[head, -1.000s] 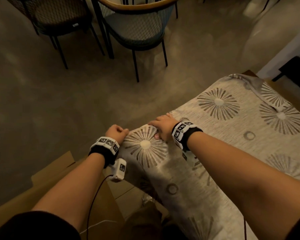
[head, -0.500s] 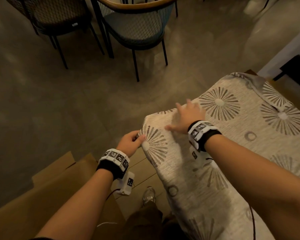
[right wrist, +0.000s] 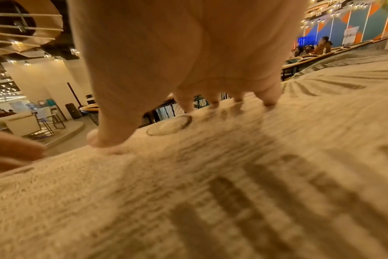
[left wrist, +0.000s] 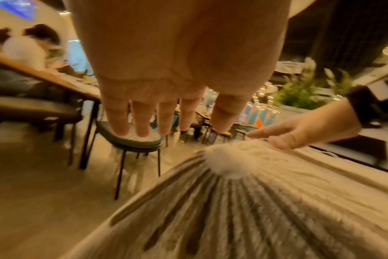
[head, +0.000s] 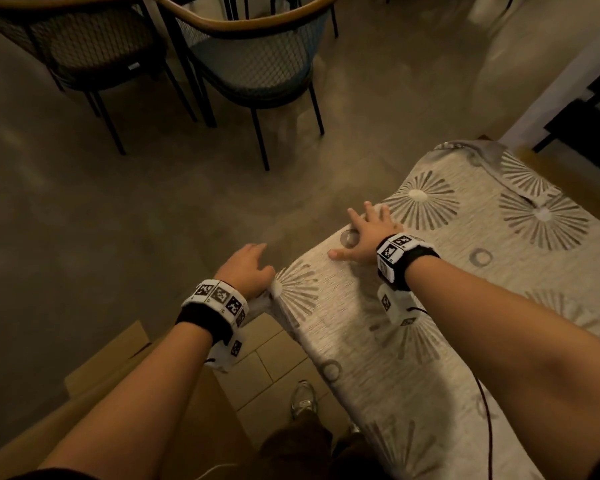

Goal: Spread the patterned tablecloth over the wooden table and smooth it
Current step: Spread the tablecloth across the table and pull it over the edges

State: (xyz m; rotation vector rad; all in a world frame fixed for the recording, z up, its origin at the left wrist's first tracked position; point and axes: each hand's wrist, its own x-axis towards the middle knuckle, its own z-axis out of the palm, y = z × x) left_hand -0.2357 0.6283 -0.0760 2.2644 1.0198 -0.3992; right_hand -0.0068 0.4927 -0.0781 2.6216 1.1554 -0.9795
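A beige tablecloth [head: 447,306] with grey sunburst and ring patterns covers the table; bare wood [head: 568,178] shows only in a strip at the far right. My right hand [head: 368,233] lies flat on the cloth near its left edge, fingers spread and pressing down [right wrist: 188,106]. My left hand [head: 246,271] hovers just off the near left corner, beside the cloth. Its fingers [left wrist: 142,126] are straight and hold nothing. The cloth's far corner [head: 478,150] is folded back, showing a grey underside.
Two mesh-backed chairs [head: 257,64] [head: 94,53] stand on the floor beyond the table. A cardboard box [head: 118,358] sits at lower left beside my shoe [head: 303,400]. Dark furniture [head: 596,126] stands at far right. People [left wrist: 27,49] sit at another table.
My left hand let go of the cloth corner it was pinching and opened. My right hand slid away from me along the left edge, flattening the cloth.
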